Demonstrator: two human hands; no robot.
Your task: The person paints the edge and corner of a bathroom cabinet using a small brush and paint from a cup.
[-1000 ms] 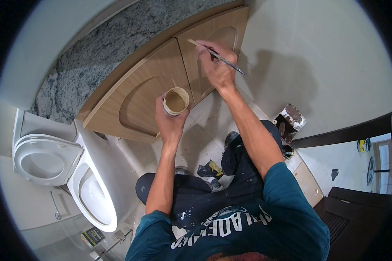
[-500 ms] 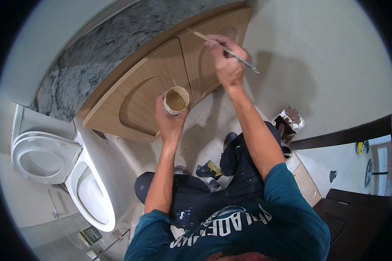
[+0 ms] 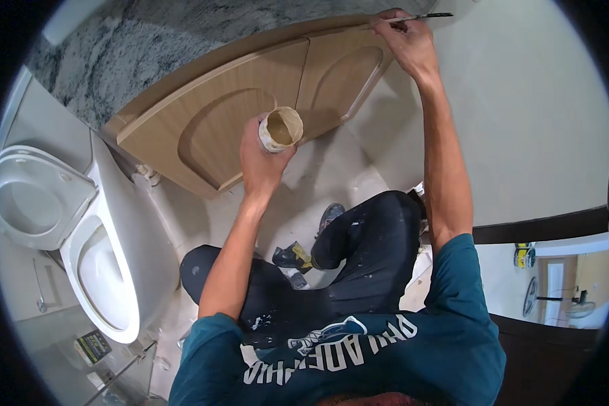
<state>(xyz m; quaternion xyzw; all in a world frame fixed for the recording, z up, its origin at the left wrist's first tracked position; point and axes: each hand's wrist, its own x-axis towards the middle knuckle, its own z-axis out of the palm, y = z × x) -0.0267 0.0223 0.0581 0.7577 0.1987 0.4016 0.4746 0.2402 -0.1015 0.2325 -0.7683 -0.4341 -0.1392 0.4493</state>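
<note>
My left hand [image 3: 260,162] is wrapped round a small off-white cup [image 3: 272,141] of tan liquid, its rim smeared and stained. The cup is held up in front of the wooden cabinet's left door [image 3: 203,128]. At the far right, my right hand [image 3: 413,47] grips a thin paintbrush [image 3: 432,15], with the dark end pointing right. The brush's other end is by the upper right corner of the right door [image 3: 342,68]; whether it touches the wood cannot be told, as my fingers partly cover it.
A grey mottled countertop [image 3: 162,47] tops the cabinet. On the left stands a white toilet [image 3: 149,237] with its lid raised. A pale wall [image 3: 521,122] rises on the right. Dark and yellow scraps [image 3: 292,256] lie on the floor near my shoe [image 3: 331,215].
My right hand has carried the brush up and to the right, to the cabinet's far right corner. The view has shifted. My left hand still holds the cup, now tilted differently.
</note>
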